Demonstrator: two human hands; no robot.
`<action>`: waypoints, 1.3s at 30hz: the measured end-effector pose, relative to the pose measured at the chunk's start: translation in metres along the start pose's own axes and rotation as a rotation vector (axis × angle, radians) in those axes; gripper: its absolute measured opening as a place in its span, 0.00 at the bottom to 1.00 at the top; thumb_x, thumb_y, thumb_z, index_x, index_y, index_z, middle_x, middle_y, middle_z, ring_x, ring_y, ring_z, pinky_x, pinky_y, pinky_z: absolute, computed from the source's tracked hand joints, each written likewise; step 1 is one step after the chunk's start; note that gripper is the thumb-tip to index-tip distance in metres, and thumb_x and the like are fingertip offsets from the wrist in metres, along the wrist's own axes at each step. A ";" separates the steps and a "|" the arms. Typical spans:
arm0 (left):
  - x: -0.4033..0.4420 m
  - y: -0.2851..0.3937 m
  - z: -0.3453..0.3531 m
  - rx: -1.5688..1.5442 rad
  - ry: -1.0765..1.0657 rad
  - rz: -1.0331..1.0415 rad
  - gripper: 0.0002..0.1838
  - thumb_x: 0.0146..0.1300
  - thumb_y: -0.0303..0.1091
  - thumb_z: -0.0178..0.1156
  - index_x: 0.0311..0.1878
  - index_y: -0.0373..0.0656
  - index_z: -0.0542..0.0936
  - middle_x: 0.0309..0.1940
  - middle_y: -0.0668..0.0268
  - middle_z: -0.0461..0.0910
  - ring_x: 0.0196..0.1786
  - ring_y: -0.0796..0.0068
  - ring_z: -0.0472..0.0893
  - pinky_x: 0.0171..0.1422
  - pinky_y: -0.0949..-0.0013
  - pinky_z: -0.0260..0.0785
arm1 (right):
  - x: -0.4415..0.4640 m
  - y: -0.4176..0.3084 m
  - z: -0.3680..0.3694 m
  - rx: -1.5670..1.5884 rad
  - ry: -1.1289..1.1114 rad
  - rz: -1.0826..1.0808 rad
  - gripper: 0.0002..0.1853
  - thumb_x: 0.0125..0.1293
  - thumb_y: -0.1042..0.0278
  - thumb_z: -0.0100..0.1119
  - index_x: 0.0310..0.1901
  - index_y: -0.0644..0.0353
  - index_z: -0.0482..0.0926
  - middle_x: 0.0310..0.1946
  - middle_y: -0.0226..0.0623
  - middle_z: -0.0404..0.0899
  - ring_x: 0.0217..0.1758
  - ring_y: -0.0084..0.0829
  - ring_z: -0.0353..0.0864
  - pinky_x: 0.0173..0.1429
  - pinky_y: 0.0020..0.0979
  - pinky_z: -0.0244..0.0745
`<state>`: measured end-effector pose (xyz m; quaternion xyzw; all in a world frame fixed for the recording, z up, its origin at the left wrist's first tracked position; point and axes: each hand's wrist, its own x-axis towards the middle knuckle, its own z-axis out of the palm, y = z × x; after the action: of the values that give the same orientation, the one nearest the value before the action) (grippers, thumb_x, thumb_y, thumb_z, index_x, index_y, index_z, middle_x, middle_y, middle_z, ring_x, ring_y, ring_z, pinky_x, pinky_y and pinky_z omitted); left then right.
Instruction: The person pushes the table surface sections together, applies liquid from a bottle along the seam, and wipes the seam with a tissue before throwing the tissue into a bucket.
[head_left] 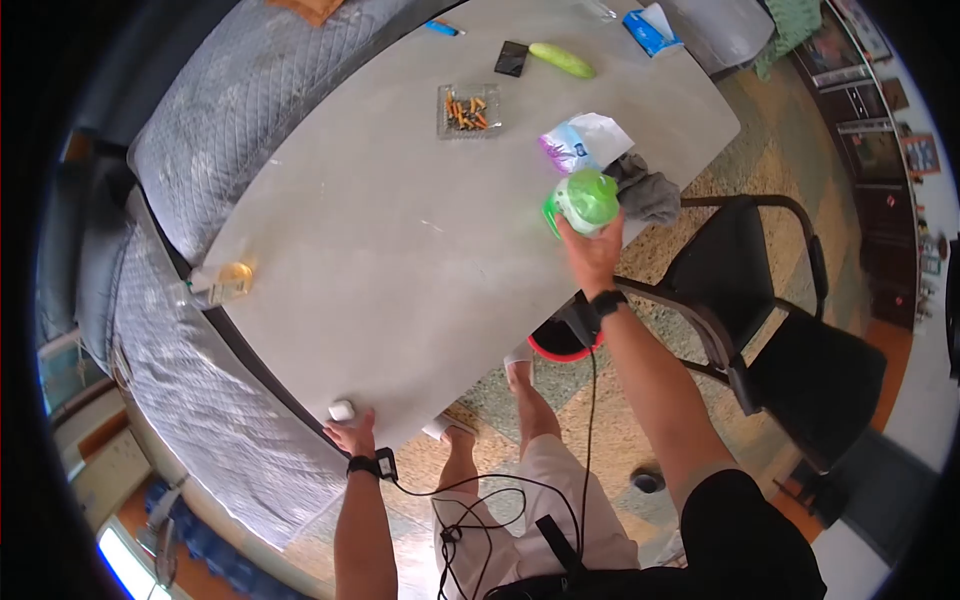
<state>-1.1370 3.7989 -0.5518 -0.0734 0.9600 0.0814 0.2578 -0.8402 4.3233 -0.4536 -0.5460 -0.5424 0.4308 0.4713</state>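
My right hand [597, 255] is wrapped round a green translucent plastic bottle [588, 200] at the right edge of the table. Right behind the bottle lie a crumpled dark grey cloth [648, 192] and a white and purple soft pack [588, 143]. My left hand [352, 435] rests at the near left edge of the table with thumb and fingers apart. Just beyond its fingers is a small white rounded object [342, 410], whose kind I cannot make out; whether the fingers touch it is unclear.
On the grey table [400, 230] are a glass ashtray [468, 111] with cigarette butts, a dark flat case [511, 58], a green cucumber [562, 60], a blue tissue pack [652, 32] and a bottle of yellowish liquid [222, 283]. A black chair [730, 260] stands right; a cable hangs before me.
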 end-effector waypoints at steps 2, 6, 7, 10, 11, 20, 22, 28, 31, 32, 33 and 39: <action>-0.001 -0.004 0.008 -0.007 0.056 0.013 0.76 0.45 0.58 0.87 0.89 0.42 0.46 0.90 0.51 0.37 0.91 0.50 0.41 0.92 0.48 0.41 | -0.011 -0.025 -0.028 -0.125 -0.097 0.017 0.36 0.57 0.71 0.83 0.64 0.63 0.73 0.59 0.41 0.81 0.59 0.31 0.83 0.63 0.37 0.80; -0.016 0.004 0.007 0.075 0.064 -0.009 0.76 0.46 0.60 0.86 0.89 0.47 0.44 0.91 0.52 0.38 0.91 0.49 0.41 0.92 0.48 0.40 | -0.053 -0.059 -0.090 0.053 -0.416 0.089 0.40 0.58 0.75 0.80 0.70 0.63 0.68 0.64 0.42 0.78 0.64 0.35 0.82 0.68 0.41 0.80; -0.009 -0.001 0.010 0.068 0.092 0.013 0.76 0.47 0.60 0.85 0.90 0.48 0.43 0.91 0.54 0.37 0.91 0.49 0.40 0.92 0.46 0.39 | -0.064 -0.060 -0.106 0.009 -0.432 0.081 0.41 0.58 0.77 0.78 0.71 0.64 0.65 0.65 0.43 0.77 0.67 0.36 0.81 0.71 0.42 0.79; -0.008 -0.007 0.021 0.040 0.108 0.012 0.76 0.49 0.60 0.84 0.90 0.51 0.41 0.91 0.57 0.35 0.92 0.50 0.37 0.91 0.40 0.37 | -0.080 -0.082 -0.137 -0.362 -0.595 0.001 0.41 0.56 0.72 0.80 0.69 0.61 0.67 0.59 0.41 0.80 0.63 0.34 0.83 0.66 0.41 0.81; -0.011 -0.005 0.020 0.023 0.117 0.002 0.75 0.49 0.60 0.83 0.90 0.52 0.40 0.91 0.58 0.34 0.92 0.50 0.36 0.91 0.36 0.36 | -0.084 -0.089 -0.140 -0.377 -0.620 -0.005 0.41 0.56 0.72 0.80 0.69 0.61 0.67 0.59 0.41 0.80 0.63 0.34 0.83 0.66 0.41 0.81; -0.028 0.000 0.012 -0.074 0.215 0.106 0.75 0.47 0.60 0.83 0.90 0.53 0.43 0.91 0.61 0.39 0.91 0.49 0.41 0.89 0.37 0.41 | -0.113 -0.069 -0.163 -0.642 -0.851 0.187 0.44 0.54 0.60 0.84 0.68 0.64 0.68 0.57 0.50 0.84 0.59 0.44 0.87 0.62 0.45 0.81; -0.039 0.018 -0.007 -0.081 0.150 0.032 0.77 0.45 0.58 0.86 0.90 0.52 0.43 0.87 0.53 0.46 0.87 0.46 0.51 0.88 0.41 0.49 | -0.117 -0.061 -0.162 -0.615 -0.861 0.181 0.44 0.54 0.60 0.85 0.68 0.64 0.68 0.56 0.51 0.84 0.59 0.44 0.87 0.62 0.45 0.81; -0.034 -0.002 -0.007 -0.247 0.155 0.062 0.78 0.41 0.56 0.90 0.88 0.41 0.47 0.79 0.40 0.56 0.83 0.40 0.59 0.85 0.43 0.56 | -0.130 -0.039 -0.165 -0.596 -0.804 0.136 0.44 0.54 0.61 0.85 0.68 0.64 0.67 0.55 0.50 0.84 0.58 0.43 0.88 0.60 0.44 0.82; -0.040 -0.013 -0.004 -0.241 0.171 0.010 0.71 0.43 0.58 0.89 0.82 0.28 0.59 0.75 0.39 0.64 0.80 0.43 0.63 0.85 0.46 0.58 | -0.140 -0.029 -0.167 -0.558 -0.733 0.158 0.44 0.54 0.63 0.85 0.68 0.63 0.68 0.55 0.48 0.84 0.57 0.41 0.88 0.61 0.42 0.82; -0.047 -0.009 -0.006 -0.234 0.162 -0.051 0.66 0.45 0.58 0.88 0.78 0.23 0.65 0.72 0.38 0.69 0.79 0.44 0.67 0.84 0.46 0.60 | -0.142 -0.025 -0.165 -0.545 -0.674 0.162 0.44 0.53 0.64 0.85 0.68 0.63 0.68 0.54 0.47 0.84 0.56 0.40 0.88 0.61 0.41 0.82; -0.050 -0.013 -0.002 -0.264 0.210 -0.037 0.63 0.45 0.58 0.88 0.74 0.21 0.69 0.69 0.37 0.73 0.76 0.44 0.70 0.82 0.46 0.63 | -0.140 -0.022 -0.162 -0.529 -0.668 0.160 0.44 0.53 0.64 0.85 0.68 0.63 0.68 0.54 0.47 0.84 0.56 0.40 0.88 0.61 0.41 0.82; -0.037 -0.028 0.008 -0.416 0.184 -0.042 0.59 0.46 0.51 0.90 0.70 0.16 0.69 0.66 0.41 0.74 0.67 0.51 0.77 0.75 0.51 0.71 | -0.104 0.001 -0.125 -0.336 -0.263 0.131 0.44 0.55 0.68 0.85 0.70 0.63 0.67 0.61 0.45 0.80 0.62 0.36 0.84 0.66 0.39 0.80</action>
<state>-1.0961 3.7770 -0.5429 -0.1520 0.9403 0.2650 0.1501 -0.7219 4.2134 -0.4357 -0.5901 -0.6267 0.4314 0.2699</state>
